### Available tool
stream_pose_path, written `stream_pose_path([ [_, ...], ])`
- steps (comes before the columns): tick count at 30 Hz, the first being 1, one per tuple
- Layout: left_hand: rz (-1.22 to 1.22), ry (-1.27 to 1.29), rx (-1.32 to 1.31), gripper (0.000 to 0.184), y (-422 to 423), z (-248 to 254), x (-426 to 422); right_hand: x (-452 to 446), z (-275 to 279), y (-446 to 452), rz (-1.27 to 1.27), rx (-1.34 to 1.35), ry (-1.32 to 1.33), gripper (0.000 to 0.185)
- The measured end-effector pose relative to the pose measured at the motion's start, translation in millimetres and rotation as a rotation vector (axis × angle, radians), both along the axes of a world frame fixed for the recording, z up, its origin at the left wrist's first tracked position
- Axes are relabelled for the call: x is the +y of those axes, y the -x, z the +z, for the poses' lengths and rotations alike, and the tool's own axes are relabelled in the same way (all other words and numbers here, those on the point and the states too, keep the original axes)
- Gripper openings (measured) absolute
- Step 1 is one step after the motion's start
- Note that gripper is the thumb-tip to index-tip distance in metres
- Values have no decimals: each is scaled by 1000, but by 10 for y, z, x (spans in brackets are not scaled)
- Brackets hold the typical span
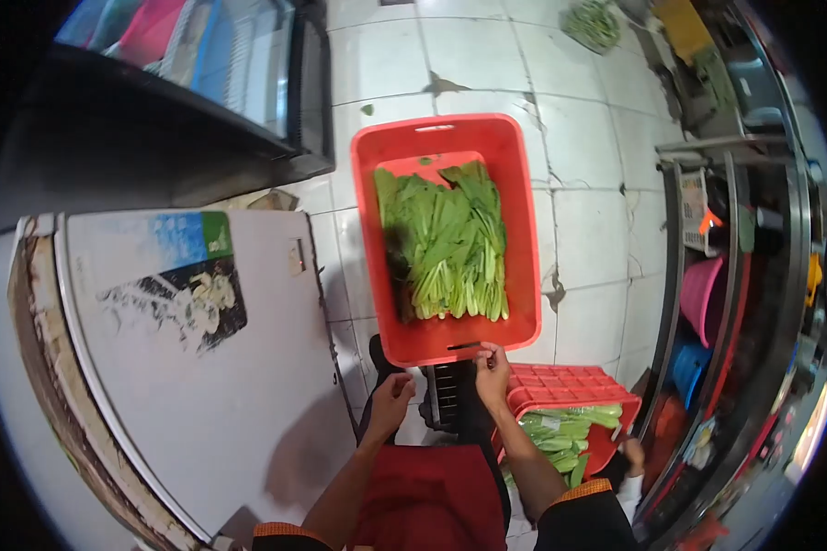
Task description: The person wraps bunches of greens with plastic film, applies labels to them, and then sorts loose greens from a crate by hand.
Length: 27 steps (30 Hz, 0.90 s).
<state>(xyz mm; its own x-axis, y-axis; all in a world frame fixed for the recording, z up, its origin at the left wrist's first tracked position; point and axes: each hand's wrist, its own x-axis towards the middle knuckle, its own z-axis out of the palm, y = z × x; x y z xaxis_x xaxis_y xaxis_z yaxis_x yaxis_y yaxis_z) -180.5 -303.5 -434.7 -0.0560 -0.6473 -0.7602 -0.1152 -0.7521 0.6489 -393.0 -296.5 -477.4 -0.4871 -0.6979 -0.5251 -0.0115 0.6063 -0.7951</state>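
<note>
A large red plastic crate [530, 275] stands on the floor in front of me, holding leafy green vegetables [450, 243] laid with their pale stems toward me. At its near rim is a dark narrow slot. My right hand [492, 372] is at that rim, just right of the slot, with thumb and fingers pinched together; whether it grips the rim or something small I cannot make out. My left hand [393, 401] is off the crate's near left corner, with fingers curled in and nothing visible in them.
At right, a second red crate [560, 384] holds bagged greens [565, 436]; another person's hand [632, 452] is beside it. A white appliance [193, 367] stands left, below a glass-fronted cabinet [248, 69]. Metal shelving [730, 303] lines the right. More greens [593, 25] lie on the tiled floor.
</note>
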Motion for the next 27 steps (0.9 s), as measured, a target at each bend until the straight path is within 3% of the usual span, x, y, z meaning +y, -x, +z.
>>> stream_pose_path([
  [2,1,56,-48,25,26,224,74,-63,-25,65,60,-28,-2,17],
  [5,-10,160,-181,24,8,831,303,-281,465,93,237,5,34,17],
  [7,67,239,-272,23,-38,1495,432,-486,1004,20,403,47,104,15],
  [9,-65,324,-395,19,-168,2177,646,-635,1417,-37,562,51,249,12],
  [10,35,323,-493,19,-256,2500,765,-693,1520,-165,615,13,343,11],
  [12,12,356,-592,16,-413,3030,1071,-948,2460,-652,703,19,527,10],
  [14,169,418,-714,12,-561,3400,1524,-943,3022,-994,796,-67,568,10],
  [16,556,455,-871,8,-776,3800,1932,-854,3470,-1417,896,-146,669,10],
  [18,785,480,-1250,5,-1174,3905,2546,-618,3980,-1968,1003,-216,767,9],
  [19,948,554,-1307,7,-1418,4238,2686,-513,4092,-2215,1114,-247,803,11],
  [20,1036,555,-1535,3,-1731,4323,2957,-322,4534,-2584,1216,-221,925,12],
  [21,1175,567,-1564,4,-2040,4417,3366,-92,4754,-2943,1348,-250,969,13],
  [22,1294,418,-1602,15,-2325,4546,3678,107,4905,-3273,1476,-273,1000,13],
  [24,1722,506,-1568,27,-3087,4293,4513,539,5147,-4025,1639,-317,1064,13],
  [26,1850,336,-1625,37,-3832,3965,5282,936,5228,-4824,1714,-370,1053,14],
  [27,1873,342,-1611,37,-4176,3828,5587,1070,5204,-5242,1672,-246,1242,18],
])
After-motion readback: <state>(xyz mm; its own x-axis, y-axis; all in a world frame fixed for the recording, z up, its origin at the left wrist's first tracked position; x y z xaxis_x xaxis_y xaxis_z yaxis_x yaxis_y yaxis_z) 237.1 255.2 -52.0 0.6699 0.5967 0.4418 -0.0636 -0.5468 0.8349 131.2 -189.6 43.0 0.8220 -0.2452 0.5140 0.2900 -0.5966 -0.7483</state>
